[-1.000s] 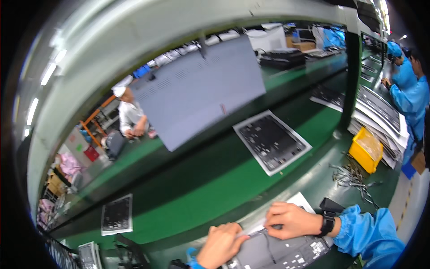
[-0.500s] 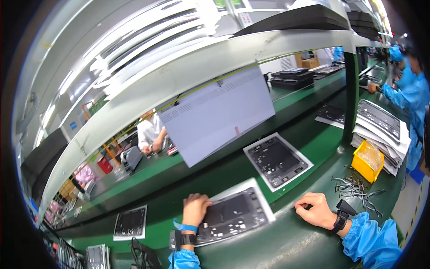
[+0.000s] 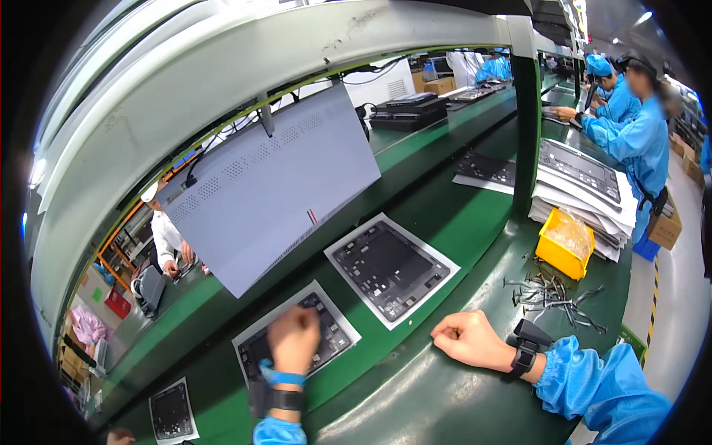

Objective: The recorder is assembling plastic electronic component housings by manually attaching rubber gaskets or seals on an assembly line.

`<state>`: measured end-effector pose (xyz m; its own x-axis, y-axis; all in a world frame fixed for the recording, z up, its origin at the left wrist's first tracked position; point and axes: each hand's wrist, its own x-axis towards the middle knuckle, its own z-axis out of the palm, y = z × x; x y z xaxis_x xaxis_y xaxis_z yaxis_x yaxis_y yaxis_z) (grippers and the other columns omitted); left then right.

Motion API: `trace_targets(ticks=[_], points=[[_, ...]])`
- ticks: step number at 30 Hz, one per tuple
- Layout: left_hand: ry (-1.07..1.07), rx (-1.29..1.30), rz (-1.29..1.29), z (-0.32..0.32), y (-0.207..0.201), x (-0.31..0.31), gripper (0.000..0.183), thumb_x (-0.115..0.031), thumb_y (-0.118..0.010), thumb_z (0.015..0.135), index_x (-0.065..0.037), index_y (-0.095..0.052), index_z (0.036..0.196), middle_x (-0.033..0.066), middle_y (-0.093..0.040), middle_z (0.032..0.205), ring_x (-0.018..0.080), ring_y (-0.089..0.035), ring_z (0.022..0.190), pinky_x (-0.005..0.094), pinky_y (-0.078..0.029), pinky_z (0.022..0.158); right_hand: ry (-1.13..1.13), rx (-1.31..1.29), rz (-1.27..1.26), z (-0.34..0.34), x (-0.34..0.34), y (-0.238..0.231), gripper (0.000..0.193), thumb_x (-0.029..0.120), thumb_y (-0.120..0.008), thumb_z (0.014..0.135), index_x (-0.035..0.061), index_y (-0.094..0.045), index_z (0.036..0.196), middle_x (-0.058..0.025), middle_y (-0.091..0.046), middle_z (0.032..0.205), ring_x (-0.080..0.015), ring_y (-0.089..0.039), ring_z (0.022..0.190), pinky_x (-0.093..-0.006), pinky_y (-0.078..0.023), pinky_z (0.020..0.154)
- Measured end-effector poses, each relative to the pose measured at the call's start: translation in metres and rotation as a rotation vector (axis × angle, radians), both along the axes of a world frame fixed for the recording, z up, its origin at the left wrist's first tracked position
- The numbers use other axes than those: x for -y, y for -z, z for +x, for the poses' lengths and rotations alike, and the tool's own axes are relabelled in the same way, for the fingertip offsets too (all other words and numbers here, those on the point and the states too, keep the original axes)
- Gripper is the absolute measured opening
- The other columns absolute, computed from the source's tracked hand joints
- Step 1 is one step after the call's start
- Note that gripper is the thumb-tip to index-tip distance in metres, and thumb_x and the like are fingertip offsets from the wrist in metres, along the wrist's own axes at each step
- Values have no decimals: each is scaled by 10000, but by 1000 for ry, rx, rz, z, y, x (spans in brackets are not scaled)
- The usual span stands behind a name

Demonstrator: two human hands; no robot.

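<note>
A dark flat panel with small pale and metallic parts (image 3: 331, 326) lies on a white sheet on the green strip. Above it is my left hand (image 3: 294, 337), smeared by motion, so its fingers cannot be read and I cannot tell whether it touches the panel. My right hand (image 3: 471, 340) rests at the bench's inner edge, its fingers curled in and closed. Whatever it may hold is hidden. Just past it, to the right, lies a loose heap of thin dark metal pieces (image 3: 552, 293). A second, similar panel (image 3: 393, 271) sits on its own sheet farther ahead.
A yellow bin (image 3: 565, 245) with a clear bag stands before a stack of sheets and panels (image 3: 586, 196). A green post (image 3: 525, 133) and hanging grey board (image 3: 274, 189) rise ahead. Another panel (image 3: 172, 411) lies left. Co-workers in blue (image 3: 630, 133) are at right.
The near panel has shifted from the bench edge onto the green strip, roughly in line with the others. My left hand has come off its edge to above it. The view has turned right.
</note>
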<state>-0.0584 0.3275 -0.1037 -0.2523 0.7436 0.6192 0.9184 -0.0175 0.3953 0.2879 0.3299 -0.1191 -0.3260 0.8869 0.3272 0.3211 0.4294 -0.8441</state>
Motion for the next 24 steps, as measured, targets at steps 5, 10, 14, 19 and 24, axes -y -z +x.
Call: trace_targets(ticks=[5, 10, 14, 19, 24], points=[[66, -170, -246, 97, 17, -23, 292, -277, -668, 931, -15, -728, 819, 249, -717, 791, 460, -714, 789, 571, -557, 742, -4, 7, -3, -3, -6, 6, 198, 180, -713, 835, 4, -787, 888, -147, -752, 742, -265, -743, 666, -371, -590, 676], [-92, -425, -133, 112, 22, -21, 270, -284, -677, 904, -38, -732, 806, 191, -752, 816, 419, -703, 784, 574, -481, 751, -32, 0, 29, -5, -9, 9, 213, 192, -697, 827, 5, -787, 871, -155, -753, 749, -313, -743, 685, -401, -593, 703], [-255, -463, -186, 118, 24, -23, 394, -392, -625, 929, -41, -764, 814, 188, -771, 846, 405, -695, 854, 570, -415, 850, -26, 7, 79, 1, -6, 9, 218, 199, -692, 825, 7, -788, 861, -162, -757, 757, -331, -749, 705, -413, -597, 714], [-328, -310, -456, 131, 11, -33, 514, -449, -553, 990, -13, -817, 922, 222, -790, 943, 444, -738, 966, 615, -438, 963, -44, 1, 118, 3, -7, 16, 207, 204, -695, 824, 26, -795, 857, -162, -763, 771, -338, -752, 717, -420, -602, 723], [-178, -153, -507, 131, 14, -52, 382, -345, -593, 991, -38, -816, 953, 243, -778, 1003, 453, -746, 988, 570, -570, 886, -17, 35, 124, 5, -7, 15, 194, 199, -705, 824, 27, -793, 838, -157, -761, 758, -320, -754, 704, -413, -605, 711]])
